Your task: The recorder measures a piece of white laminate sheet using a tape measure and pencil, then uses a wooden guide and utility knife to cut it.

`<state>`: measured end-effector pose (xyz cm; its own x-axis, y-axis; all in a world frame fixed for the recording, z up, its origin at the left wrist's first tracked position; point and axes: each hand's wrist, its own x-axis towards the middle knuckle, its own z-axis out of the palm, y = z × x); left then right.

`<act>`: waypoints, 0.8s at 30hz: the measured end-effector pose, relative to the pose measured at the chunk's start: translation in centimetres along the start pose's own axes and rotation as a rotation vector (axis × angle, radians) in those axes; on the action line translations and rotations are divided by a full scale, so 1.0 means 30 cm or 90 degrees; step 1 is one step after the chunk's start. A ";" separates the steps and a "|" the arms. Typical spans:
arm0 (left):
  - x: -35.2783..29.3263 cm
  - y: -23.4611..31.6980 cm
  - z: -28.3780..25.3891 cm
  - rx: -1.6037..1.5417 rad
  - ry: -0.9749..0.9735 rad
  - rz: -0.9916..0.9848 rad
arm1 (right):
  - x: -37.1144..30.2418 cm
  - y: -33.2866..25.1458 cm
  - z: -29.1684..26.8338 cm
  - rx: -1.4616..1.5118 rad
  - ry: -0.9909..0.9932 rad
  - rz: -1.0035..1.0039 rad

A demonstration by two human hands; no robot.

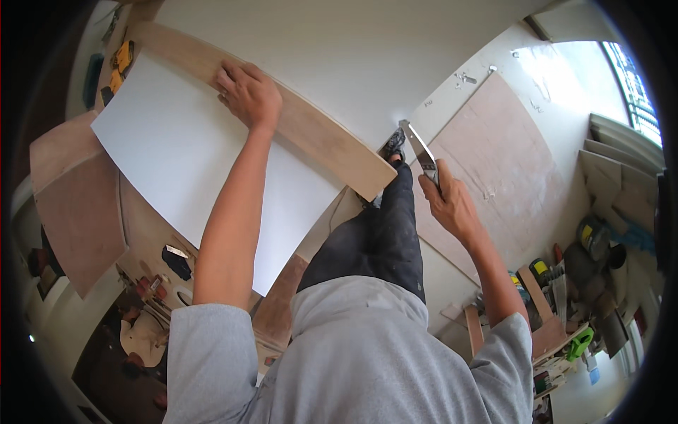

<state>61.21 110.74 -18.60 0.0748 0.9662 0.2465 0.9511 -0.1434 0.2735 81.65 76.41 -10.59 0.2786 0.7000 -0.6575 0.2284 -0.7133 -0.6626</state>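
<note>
My left hand (pixel 248 93) is on a long pale wooden board (pixel 318 134), with its fingers bent over the board's face and edge. This board lies slantwise along the edge of a large white sheet (pixel 176 134), covering part of it. In my right hand (pixel 452 205) is a silver cutter knife (pixel 421 150), its handle wrapped by the fingers and its narrow end pointing up and to the left. The knife is apart from the board, just right of the board's near end. Whether its tip touches anything, I cannot tell.
A large off-white surface (pixel 353 49) spans the top. At right lies a pinkish plywood sheet (pixel 494 169); tools, tins and offcuts crowd the lower right, including a green-handled tool (pixel 580 343). At left are a yellow-black power tool (pixel 121 65) and brown panels (pixel 81 212). A person (pixel 145 333) is lower left.
</note>
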 end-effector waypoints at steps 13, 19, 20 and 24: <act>-0.023 0.025 -0.041 -0.011 -0.080 -0.020 | 0.120 -0.112 0.158 -0.318 0.099 -0.230; -0.009 -0.010 0.000 0.041 -0.037 0.014 | 0.144 -0.089 0.178 -0.326 0.088 -0.264; -0.006 -0.016 0.000 0.029 -0.041 0.006 | 0.141 -0.080 0.180 -0.325 0.084 -0.266; -0.016 -0.018 0.002 0.020 -0.041 -0.004 | 0.075 -0.008 0.097 -0.307 0.060 -0.205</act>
<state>60.69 110.36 -18.93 0.0876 0.9790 0.1839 0.9604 -0.1320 0.2453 79.51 78.24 -12.95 0.2020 0.8936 -0.4008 0.7081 -0.4160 -0.5705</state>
